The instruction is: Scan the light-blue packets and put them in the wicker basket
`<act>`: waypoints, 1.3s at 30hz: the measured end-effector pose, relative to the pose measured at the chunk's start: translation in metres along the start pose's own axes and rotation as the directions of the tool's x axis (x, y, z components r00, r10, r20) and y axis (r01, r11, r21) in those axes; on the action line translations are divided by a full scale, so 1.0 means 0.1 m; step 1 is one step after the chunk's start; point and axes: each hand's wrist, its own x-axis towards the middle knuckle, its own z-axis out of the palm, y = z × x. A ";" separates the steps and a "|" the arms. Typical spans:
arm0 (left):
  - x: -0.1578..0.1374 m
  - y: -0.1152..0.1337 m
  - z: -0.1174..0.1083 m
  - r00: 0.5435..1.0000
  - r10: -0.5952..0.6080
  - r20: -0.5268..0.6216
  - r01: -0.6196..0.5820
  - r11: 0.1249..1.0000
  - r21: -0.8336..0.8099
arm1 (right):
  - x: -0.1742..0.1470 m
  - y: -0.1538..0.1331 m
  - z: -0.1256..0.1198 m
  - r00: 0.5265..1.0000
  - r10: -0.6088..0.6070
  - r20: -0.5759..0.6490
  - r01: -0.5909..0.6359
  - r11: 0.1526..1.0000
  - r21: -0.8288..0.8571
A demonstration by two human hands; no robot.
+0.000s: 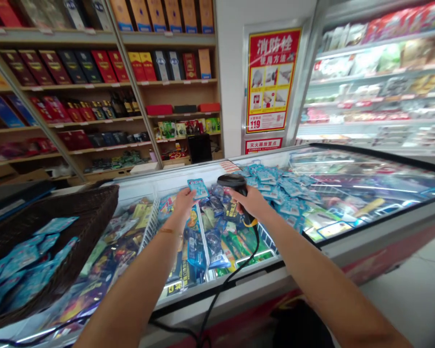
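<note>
My left hand [183,202] pinches a small blue packet [197,189] by its near left corner and holds it up over the glass-topped chest freezer [246,279]. Wrapped round the handle of a black barcode scanner [232,181] is my right hand [251,202]; the scanner's head is turned toward the packet, with a gap between them. A black cable [235,275] hangs from the handle and runs down over the freezer's front edge. To the right, a heap of similar blue packets [275,186] lies on the freezer top.
At left stands a dark brown woven basket [107,205] holding more blue packets. Wooden shelves [83,87] with boxed bottles line the back wall. A red fire-hydrant poster [273,82] hangs beside a lit refrigerated display [377,92]. Packaged frozen goods [235,237] show beneath the freezer glass.
</note>
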 end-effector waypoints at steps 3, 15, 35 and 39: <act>0.05 0.19 0.49 0.992 -0.081 0.092 0.084 0.996 -0.035 | -0.01 -0.05 -0.43 0.995 0.013 -0.100 -0.013 1.000 0.001; -0.04 0.36 2.56 0.965 -0.040 0.260 0.008 0.993 0.120 | -0.18 -0.04 -1.78 0.902 0.154 -0.403 -0.148 0.988 0.045; 0.35 0.38 0.03 0.984 0.178 0.031 -0.165 0.814 0.557 | 0.11 -0.10 -0.08 0.991 0.122 -0.058 -0.112 0.982 0.149; 0.45 0.52 -0.96 0.975 0.199 -0.102 -0.087 0.756 0.649 | 0.20 -0.13 0.40 0.996 0.087 0.012 -0.088 0.979 0.184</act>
